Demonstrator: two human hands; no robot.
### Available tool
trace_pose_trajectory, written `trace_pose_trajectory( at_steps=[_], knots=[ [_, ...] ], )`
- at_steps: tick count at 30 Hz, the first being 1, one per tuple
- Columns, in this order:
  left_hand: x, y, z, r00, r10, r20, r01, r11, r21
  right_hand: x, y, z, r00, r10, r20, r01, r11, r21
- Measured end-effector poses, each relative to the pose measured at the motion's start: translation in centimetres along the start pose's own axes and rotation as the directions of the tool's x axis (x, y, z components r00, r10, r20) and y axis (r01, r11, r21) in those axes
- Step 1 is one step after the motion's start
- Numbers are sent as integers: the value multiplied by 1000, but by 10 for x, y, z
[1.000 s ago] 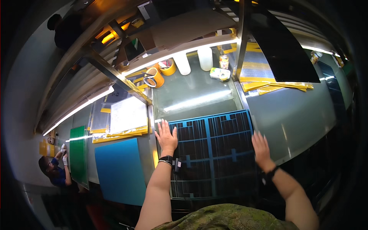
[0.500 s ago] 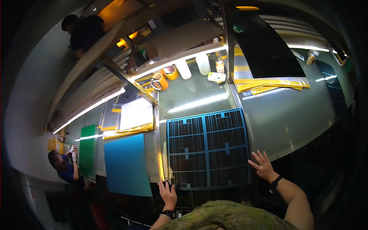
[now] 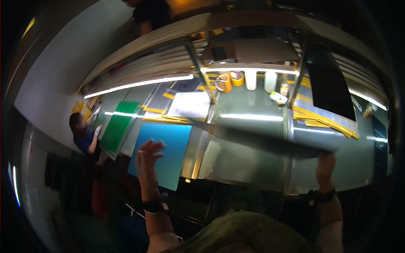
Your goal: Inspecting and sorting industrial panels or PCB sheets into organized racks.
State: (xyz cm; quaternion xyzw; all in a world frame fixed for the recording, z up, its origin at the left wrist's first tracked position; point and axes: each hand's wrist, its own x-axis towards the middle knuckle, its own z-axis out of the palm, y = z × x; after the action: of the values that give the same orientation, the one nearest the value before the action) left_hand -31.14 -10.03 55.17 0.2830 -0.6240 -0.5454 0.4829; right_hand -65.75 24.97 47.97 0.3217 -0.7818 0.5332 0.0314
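A thin dark panel (image 3: 261, 141) is tilted up almost edge-on over the middle of the glass-topped table and is smeared by motion. My right hand (image 3: 326, 168) is closed on its right end, with the fingers blurred. My left hand (image 3: 148, 159) is raised over a blue sheet (image 3: 171, 143), well away from the panel's left end. Its fingers are apart and nothing shows in them. The blue sheet lies flat, its near edge past the table's front.
Rolls of orange tape (image 3: 224, 83), white bottles (image 3: 250, 80) and a small tub (image 3: 278, 98) stand at the back. Taped sheets (image 3: 325, 120) are stacked at right, under a dark panel (image 3: 331, 84). At left a gloved co-worker (image 3: 84, 134) handles a green panel (image 3: 120, 128).
The patterned panel that lay flat on the table is now lifted and tilted. My right hand rose with its edge; my left hand moved left over the blue sheet. The view swung left.
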Motion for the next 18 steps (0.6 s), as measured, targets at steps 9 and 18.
trace_pose_trajectory(
  at_steps=[9,18],
  knots=[
    [-93,-230,-195,271,-425,-864,604,774,-191,-2,134,62,787,602,135,-544,574,612],
    [-128,-304,-243,431,-779,-456,739,595,-317,9,266,69,778,606,164,-592,795,-129]
  ],
)
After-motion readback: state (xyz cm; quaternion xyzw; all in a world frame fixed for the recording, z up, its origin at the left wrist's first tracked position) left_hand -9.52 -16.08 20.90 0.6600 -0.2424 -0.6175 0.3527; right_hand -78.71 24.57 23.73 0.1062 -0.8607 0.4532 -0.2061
